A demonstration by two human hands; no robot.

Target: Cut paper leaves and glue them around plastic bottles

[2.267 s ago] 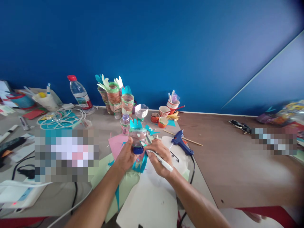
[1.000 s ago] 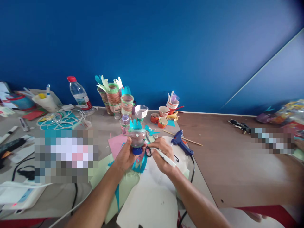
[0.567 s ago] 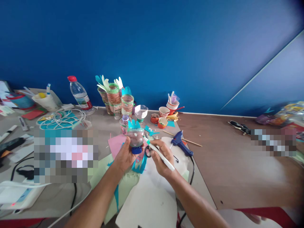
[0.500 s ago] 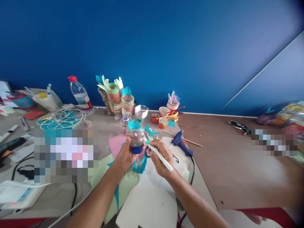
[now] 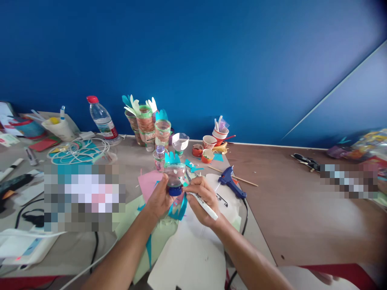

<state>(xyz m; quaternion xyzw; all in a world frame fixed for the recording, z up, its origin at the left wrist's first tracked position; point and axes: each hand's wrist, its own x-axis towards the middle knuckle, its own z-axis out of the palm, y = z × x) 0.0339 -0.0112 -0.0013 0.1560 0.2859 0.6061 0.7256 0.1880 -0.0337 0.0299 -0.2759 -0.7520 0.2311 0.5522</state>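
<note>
My left hand (image 5: 161, 198) is wrapped round a clear plastic bottle piece (image 5: 174, 176) with a dark blue cap at the bottom and blue paper petals sticking up from its rim. Small white spots show on its side. My right hand (image 5: 203, 198) grips a white marker (image 5: 203, 205) like a pen, its tip close to the right side of the bottle piece; whether it touches I cannot tell. Under both hands lie blue paper scraps (image 5: 178, 210), a pink sheet (image 5: 147, 183) and white paper (image 5: 193, 249).
To the right lies a blue glue gun (image 5: 229, 183) with its cord, near a thin wooden stick (image 5: 242, 177). Behind stand decorated bottle pots (image 5: 146, 127), paper cups (image 5: 208, 141) and a red-capped water bottle (image 5: 104, 123). Coiled white cable (image 5: 78, 151) is at left.
My right hand has shifted slightly, bringing the marker's tip lower, near the bottle piece's cap end. The bottle piece has barely moved in my left hand.
</note>
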